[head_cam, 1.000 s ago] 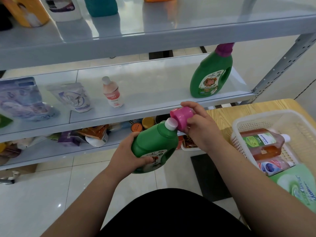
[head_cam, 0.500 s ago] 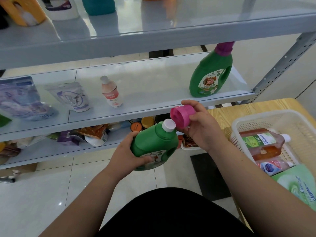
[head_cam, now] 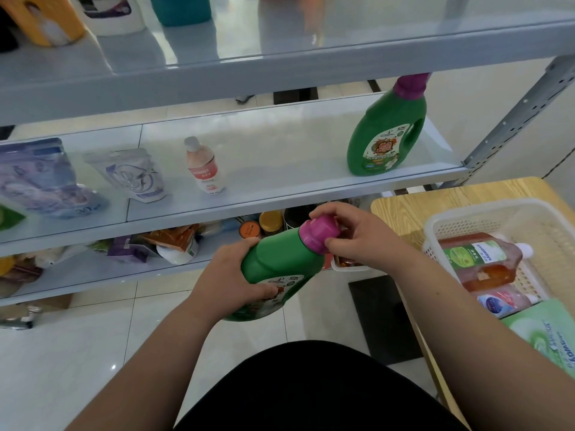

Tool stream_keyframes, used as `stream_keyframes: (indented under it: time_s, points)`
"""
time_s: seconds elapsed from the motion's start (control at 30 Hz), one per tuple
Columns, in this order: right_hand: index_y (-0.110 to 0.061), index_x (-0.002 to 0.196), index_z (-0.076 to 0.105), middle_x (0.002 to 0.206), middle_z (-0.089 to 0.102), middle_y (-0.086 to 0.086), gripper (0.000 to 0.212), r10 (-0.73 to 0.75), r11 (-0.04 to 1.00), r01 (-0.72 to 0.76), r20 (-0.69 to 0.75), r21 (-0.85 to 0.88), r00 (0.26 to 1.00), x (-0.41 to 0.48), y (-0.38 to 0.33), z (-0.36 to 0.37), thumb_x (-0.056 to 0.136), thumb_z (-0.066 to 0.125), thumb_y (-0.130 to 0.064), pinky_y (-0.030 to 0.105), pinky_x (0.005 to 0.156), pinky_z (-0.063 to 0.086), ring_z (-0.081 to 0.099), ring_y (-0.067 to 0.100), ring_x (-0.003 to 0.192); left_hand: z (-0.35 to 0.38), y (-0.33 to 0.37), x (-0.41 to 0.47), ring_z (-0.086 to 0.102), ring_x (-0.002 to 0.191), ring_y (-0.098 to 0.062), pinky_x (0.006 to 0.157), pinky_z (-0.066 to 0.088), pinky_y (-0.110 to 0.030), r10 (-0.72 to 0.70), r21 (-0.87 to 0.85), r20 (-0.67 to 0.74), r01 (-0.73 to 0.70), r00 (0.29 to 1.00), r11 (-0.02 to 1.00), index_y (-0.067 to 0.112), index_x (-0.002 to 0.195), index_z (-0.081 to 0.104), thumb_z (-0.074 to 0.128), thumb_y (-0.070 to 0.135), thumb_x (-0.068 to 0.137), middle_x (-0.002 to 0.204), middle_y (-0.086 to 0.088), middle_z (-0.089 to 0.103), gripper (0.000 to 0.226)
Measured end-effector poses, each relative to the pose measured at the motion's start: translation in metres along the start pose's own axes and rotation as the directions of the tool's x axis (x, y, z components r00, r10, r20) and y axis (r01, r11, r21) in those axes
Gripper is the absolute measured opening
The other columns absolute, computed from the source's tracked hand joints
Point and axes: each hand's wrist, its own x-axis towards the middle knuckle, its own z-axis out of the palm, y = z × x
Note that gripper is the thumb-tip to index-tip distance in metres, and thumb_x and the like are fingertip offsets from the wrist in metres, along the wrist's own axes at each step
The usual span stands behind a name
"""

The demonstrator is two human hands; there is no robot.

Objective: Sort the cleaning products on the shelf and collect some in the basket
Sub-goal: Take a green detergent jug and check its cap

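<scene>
Left hand (head_cam: 231, 275) holds green bottle (head_cam: 280, 272); right hand (head_cam: 361, 241) pinches pink cap (head_cam: 319, 233)

Left hand (head_cam: 236, 275) wrapped round green bottle (head_cam: 280, 262), right hand (head_cam: 364, 237) pinching its pink cap (head_cam: 319, 231), forearms reaching forward

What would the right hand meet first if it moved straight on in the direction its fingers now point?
The round pink plastic cap on the green plastic detergent bottle: the right hand grips it, fingers pointing left. Nothing lies between them.
</scene>
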Motion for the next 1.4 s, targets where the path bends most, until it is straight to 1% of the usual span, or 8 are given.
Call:
stream_keyframes:
  time_s: [0.23,0.33,0.47,0.6,0.77,0.93,1.1,1.4]
  points:
    - [-0.048,0.111,0.055,0.107,0.062,-0.018,0.040,0.061,0.899,-0.053,0.005,-0.434,0.998,0.010,0.012,-0.007,0.079,0.056,-0.073,0.023,0.075,0.052,0.062,0.004,0.096,-0.001,-0.002,0.002,0.039,0.112,-0.007,0.100,0.041,-0.033,0.040,0.115,0.051,-0.045,0.998,0.992,0.037,0.143,0.047,0.074,0.068,0.055,0.120,0.018,0.051,0.098]
    - [-0.056,0.130,0.046,0.126,0.050,-0.018,0.051,-0.004,0.932,0.037,0.092,-0.360,0.996,0.006,0.015,-0.006,0.079,0.053,-0.059,0.018,0.082,0.046,0.053,0.000,0.111,0.002,-0.003,0.005,0.041,0.115,-0.009,0.101,0.040,-0.032,-0.007,0.093,0.040,0.003,0.999,0.996,0.036,0.144,0.046,0.082,0.064,0.057,0.124,0.016,0.051,0.098]
    - [-0.042,0.103,0.051,0.094,0.059,-0.019,0.034,0.037,0.823,-0.016,0.026,-0.567,0.999,0.012,0.023,-0.009,0.090,0.045,-0.073,0.020,0.065,0.043,0.060,0.003,0.085,0.008,0.003,0.007,0.043,0.115,-0.010,0.098,0.040,-0.031,0.000,0.104,0.051,-0.005,0.999,0.995,0.039,0.142,0.046,0.074,0.070,0.054,0.128,0.014,0.055,0.098]
    - [-0.052,0.116,0.049,0.111,0.053,-0.027,0.037,0.027,0.930,0.006,0.085,-0.368,0.996,0.008,0.029,-0.017,0.080,0.054,-0.057,0.021,0.071,0.052,0.059,0.006,0.097,0.012,0.010,0.010,0.043,0.118,-0.011,0.098,0.039,-0.030,-0.011,0.111,0.055,0.005,0.998,0.994,0.040,0.143,0.045,0.079,0.066,0.057,0.131,0.012,0.055,0.096]
    - [-0.037,0.104,0.055,0.091,0.059,-0.016,0.045,0.076,0.832,-0.050,0.023,-0.552,0.997,0.010,0.038,-0.030,0.083,0.039,-0.074,0.027,0.064,0.049,0.060,0.006,0.080,0.020,0.029,0.015,0.042,0.118,-0.012,0.098,0.041,-0.031,0.014,0.149,0.085,-0.027,0.996,0.988,0.037,0.144,0.045,0.066,0.074,0.053,0.131,0.009,0.056,0.100]
    - [-0.035,0.102,0.046,0.081,0.054,-0.015,0.028,-0.149,0.797,0.139,0.032,-0.588,0.988,0.003,0.043,-0.043,0.093,0.035,-0.059,0.020,0.056,0.036,0.052,-0.001,0.071,0.033,0.048,0.023,0.038,0.112,-0.006,0.093,0.036,-0.028,-0.033,0.096,0.088,0.025,0.996,0.995,0.041,0.142,0.043,0.073,0.071,0.053,0.123,0.016,0.049,0.099]
    - [-0.019,0.094,0.047,0.068,0.053,0.000,0.032,0.004,0.703,-0.103,-0.141,-0.703,0.990,0.016,0.054,-0.057,0.106,0.030,-0.043,0.032,0.053,0.039,0.054,0.023,0.063,0.059,0.079,0.027,0.045,0.114,-0.014,0.093,0.040,-0.030,-0.076,0.147,0.021,0.072,0.997,0.987,0.036,0.140,0.046,0.083,0.064,0.059,0.118,0.012,0.051,0.093]
    - [-0.048,0.119,0.051,0.106,0.058,-0.029,0.042,0.214,0.975,-0.211,-0.048,0.066,0.976,0.008,0.076,-0.076,0.090,0.035,-0.074,0.022,0.077,0.040,0.056,-0.013,0.095,0.065,0.096,0.045,0.053,0.089,0.012,0.075,0.044,-0.020,-0.297,-0.202,-0.058,0.280,0.953,0.939,0.044,0.135,0.046,0.089,0.059,0.057,0.101,0.033,0.055,0.090]
